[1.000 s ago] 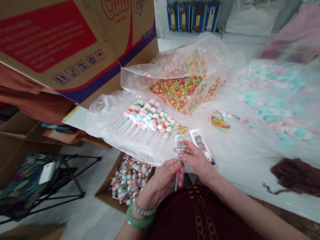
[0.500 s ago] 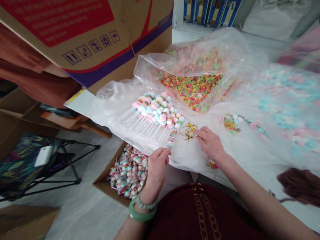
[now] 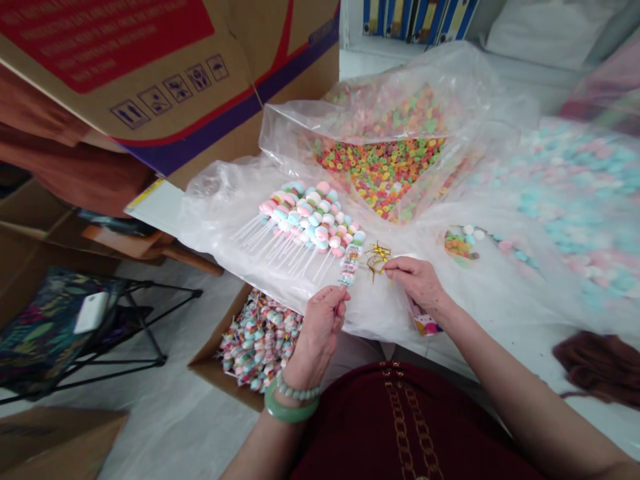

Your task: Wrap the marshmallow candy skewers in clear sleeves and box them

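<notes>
My left hand [image 3: 323,323], with a green bangle at the wrist, is closed on the lower end of a candy stick in a printed clear wrapper [image 3: 351,264], which points away from me. To its right, my right hand [image 3: 416,283] pinches at the near edge of a small heap of gold twist ties [image 3: 379,253]; one tie seems to be between the fingertips. Just beyond the left hand lies a pile of marshmallow skewers [image 3: 320,220] in pink, white and blue, their white sticks towards me.
An open plastic bag of colourful candy rings [image 3: 385,170] stands behind the skewers. Marshmallows [image 3: 580,207] spread at right. A carton of wrapped sticks [image 3: 260,340] sits below the table's edge. A large cardboard box [image 3: 250,100] rises at back left, and a folding stool [image 3: 60,327] holds a phone.
My left hand has moved slightly up and right with the wrapped candy stick. My right hand has shifted slightly left, its fingertips now at the near side of the twist ties.
</notes>
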Demonstrator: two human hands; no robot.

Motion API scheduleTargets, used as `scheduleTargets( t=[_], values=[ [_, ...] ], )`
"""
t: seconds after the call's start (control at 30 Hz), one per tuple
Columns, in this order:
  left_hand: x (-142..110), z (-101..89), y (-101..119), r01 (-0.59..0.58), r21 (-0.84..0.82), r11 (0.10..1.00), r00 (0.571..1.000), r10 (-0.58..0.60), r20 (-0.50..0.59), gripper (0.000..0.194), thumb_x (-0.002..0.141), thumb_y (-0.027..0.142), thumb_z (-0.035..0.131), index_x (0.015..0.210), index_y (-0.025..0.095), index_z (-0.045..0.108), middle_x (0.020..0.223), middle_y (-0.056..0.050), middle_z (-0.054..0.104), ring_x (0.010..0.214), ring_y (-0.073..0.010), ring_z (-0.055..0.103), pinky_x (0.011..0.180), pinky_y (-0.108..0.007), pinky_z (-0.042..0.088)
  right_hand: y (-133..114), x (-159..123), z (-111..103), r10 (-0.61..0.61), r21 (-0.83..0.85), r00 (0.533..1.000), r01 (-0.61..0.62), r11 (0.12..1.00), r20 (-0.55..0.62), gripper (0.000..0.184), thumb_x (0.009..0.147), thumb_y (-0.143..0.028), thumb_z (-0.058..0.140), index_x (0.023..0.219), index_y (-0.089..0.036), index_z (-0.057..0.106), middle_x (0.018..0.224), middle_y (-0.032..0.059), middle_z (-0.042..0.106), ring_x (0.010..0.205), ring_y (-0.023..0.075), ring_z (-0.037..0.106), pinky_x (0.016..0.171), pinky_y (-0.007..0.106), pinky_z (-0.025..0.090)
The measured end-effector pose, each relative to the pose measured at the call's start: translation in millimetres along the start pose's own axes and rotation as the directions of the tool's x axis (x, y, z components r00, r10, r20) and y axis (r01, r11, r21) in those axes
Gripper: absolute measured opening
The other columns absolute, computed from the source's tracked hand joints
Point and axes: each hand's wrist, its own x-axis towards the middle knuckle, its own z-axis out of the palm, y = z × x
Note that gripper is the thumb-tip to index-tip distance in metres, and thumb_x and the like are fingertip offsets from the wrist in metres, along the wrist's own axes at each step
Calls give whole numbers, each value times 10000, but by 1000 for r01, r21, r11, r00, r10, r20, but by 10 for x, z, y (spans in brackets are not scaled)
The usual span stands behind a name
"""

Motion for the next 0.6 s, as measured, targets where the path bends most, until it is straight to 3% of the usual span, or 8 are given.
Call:
scheduleTargets(
  t=[0.1,0.2,0.27,0.33,0.43,0.5,0.6],
  values=[
    [17,68,-12,21,-11,1000,999,-21,29,224,643,339,648,651,146,533,405,86,382,302,-11,216,340,-166,102,-43,34,4,199,215,980,-193,957,-9,129,717,-302,604,714,-188,664,595,-34,576,593,131,528,616,259,410],
    [21,102,-13,37,-7,999,999,-36,35,211,644,332,629,647,145,531,405,85,374,302,-11,209,340,-173,97,-90,5,17,246,251,969,-235,939,-13,142,712,-273,581,768,-184,676,629,-26,596,592,133,526,595,257,403],
    [23,123,-13,39,17,999,999,-39,26,203,649,327,614,637,145,524,405,83,369,302,-12,204,341,-178,90,-145,-57,54,155,154,985,-143,978,-70,171,734,-242,551,824,-197,690,743,3,648,714,165,578,684,288,436],
    [27,157,-17,23,47,999,1000,-24,9,195,655,318,611,640,146,520,410,82,370,306,-14,205,343,-182,84,-227,-140,130,-15,-20,994,13,1000,-106,208,764,-207,531,898,-216,690,888,31,670,863,191,593,798,319,436],
    [30,225,-34,1,70,998,1000,-3,27,212,657,322,636,647,150,512,430,77,387,317,-18,218,345,-187,88,-356,-242,280,-201,-211,978,183,960,-64,226,805,-166,493,939,-210,671,949,63,660,917,204,582,835,334,428],
    [28,261,-50,4,69,998,998,-8,60,241,655,334,654,633,152,496,443,72,399,323,-18,222,346,-189,91,-407,-270,353,-209,-216,977,196,957,-39,197,806,-150,484,874,-199,663,891,62,656,871,200,583,799,324,439],
    [25,277,-72,8,69,998,997,-13,72,263,658,345,662,617,152,487,444,69,403,322,-16,214,349,-191,83,-428,-270,377,-98,-44,995,97,994,-15,147,792,-161,517,805,-203,657,824,23,657,812,178,591,762,297,449]
  ],
)
